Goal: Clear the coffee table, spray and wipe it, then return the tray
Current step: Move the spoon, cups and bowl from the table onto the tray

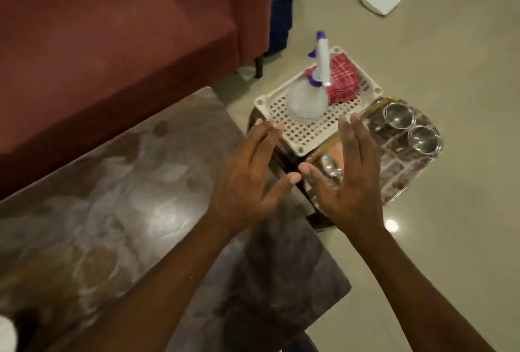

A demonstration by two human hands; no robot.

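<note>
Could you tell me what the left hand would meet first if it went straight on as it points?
Probably the white basket, then the spray bottle in it; how high the left hand is above them is unclear.

Dim warm light, floor (pixel 422 239) glare, soft blur

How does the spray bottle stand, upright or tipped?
Upright. The spray bottle rests on its base in the white basket, nozzle head on top.

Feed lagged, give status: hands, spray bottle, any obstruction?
Left hand and right hand open, empty. Spray bottle upright in basket, cloth beside it. Tray alongside, not blocking.
</note>
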